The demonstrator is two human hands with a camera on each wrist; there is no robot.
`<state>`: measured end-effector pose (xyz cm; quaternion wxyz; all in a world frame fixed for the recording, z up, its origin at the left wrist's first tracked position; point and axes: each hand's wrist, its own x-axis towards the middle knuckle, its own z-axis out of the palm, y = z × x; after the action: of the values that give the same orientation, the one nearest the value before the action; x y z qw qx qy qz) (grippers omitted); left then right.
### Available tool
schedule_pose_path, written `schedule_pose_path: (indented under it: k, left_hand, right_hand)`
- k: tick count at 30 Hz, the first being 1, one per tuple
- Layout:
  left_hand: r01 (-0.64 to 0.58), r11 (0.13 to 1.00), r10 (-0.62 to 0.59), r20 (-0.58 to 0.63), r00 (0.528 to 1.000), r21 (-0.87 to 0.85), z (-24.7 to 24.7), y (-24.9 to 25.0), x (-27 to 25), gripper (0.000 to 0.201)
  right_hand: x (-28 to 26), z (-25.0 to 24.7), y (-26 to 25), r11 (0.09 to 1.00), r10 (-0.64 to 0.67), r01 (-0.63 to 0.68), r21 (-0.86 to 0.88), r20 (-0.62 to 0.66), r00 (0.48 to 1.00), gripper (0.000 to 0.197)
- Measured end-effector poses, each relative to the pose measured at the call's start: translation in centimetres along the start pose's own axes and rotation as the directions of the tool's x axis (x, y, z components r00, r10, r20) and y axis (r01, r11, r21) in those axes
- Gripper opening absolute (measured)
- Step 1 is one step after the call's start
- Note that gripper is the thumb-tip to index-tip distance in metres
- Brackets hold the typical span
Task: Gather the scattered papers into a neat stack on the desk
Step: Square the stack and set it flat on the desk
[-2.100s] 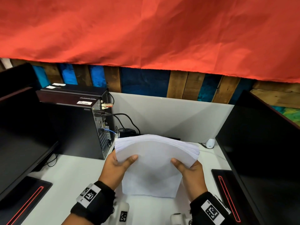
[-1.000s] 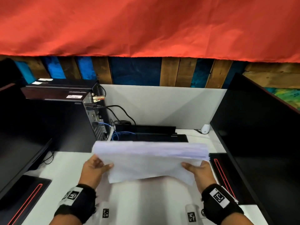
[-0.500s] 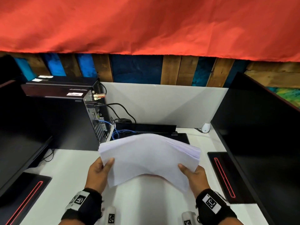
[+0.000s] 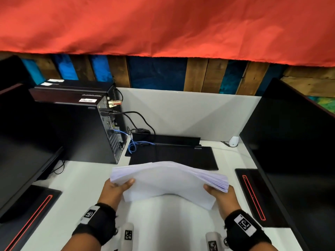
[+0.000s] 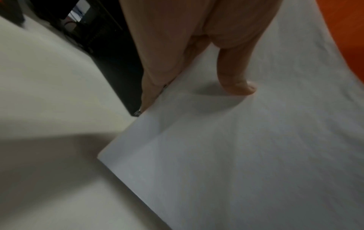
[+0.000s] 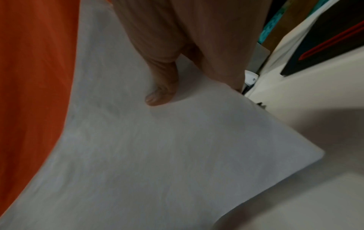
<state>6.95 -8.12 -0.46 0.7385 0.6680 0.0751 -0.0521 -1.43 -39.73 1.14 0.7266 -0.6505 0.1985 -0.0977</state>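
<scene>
A person holds a stack of papers (image 4: 168, 180) above the white tabletop (image 4: 76, 187), left hand (image 4: 116, 192) and right hand (image 4: 222, 195) each pinching one side, thumb on top and fingers beneath. The stack arches upward in the middle and its right edge is fanned, so loose sheets may slide out if either grip slackens. The head view alone shows that fanned edge and the black mat (image 4: 172, 157) behind; the wrist views alone show each thumb (image 5: 234, 80) pressing the top sheet.
</scene>
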Motion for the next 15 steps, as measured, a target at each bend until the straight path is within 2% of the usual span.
schedule_pose_path:
  k: [3,5,6,7,9,10,11,13,15]
  left_hand:
    - [-0.058,0.998,0.059,0.073,0.996,-0.019,-0.6,2.0,0.8,0.027]
    - [-0.050,0.999,0.052,0.128,0.990,-0.020,-1.2,2.2,1.0,0.034]
    - [-0.025,0.999,0.028,0.152,0.988,-0.019,-1.5,1.8,1.0,0.044]
    - [0.022,1.000,-0.020,0.170,0.985,-0.011,-1.5,1.2,1.0,0.057]
    - [0.119,0.993,-0.117,0.181,0.977,-0.002,-1.4,-0.4,0.8,0.076]
    - [0.144,0.990,-0.142,0.169,0.975,-0.001,-1.3,-1.1,0.7,0.079]
    - [0.152,0.988,-0.151,0.154,0.976,0.003,-1.2,-1.3,0.6,0.079]
    - [0.131,0.991,-0.136,0.141,0.981,0.039,-1.2,-1.4,0.7,0.068]
    - [0.089,0.990,-0.107,0.171,0.979,0.112,-1.4,-0.7,0.8,0.055]
  right_hand:
    - [0.3,-0.6,-1.3,0.998,-0.067,0.067,0.003,0.076,0.995,0.031]
    - [0.6,-1.0,-0.8,1.000,-0.024,0.023,0.015,0.081,0.996,0.029]
    - [0.7,-1.0,-0.3,1.000,0.019,-0.021,0.015,0.081,0.997,0.030]
    - [0.8,-1.0,0.5,0.997,0.069,-0.071,0.016,0.089,0.994,0.038]
    - [0.7,-0.9,2.0,0.990,0.143,-0.143,-0.010,0.109,0.984,0.074]
    - [0.6,-0.7,2.5,0.988,0.157,-0.157,-0.016,0.100,0.982,0.088]
    - [0.7,-0.6,2.8,0.988,0.152,-0.151,-0.019,0.080,0.985,0.094]
    - [1.0,-0.7,2.7,0.994,0.107,-0.106,-0.010,0.063,0.992,0.090]
    - [1.1,-0.9,1.7,0.996,0.076,-0.072,-0.059,0.074,0.994,0.067]
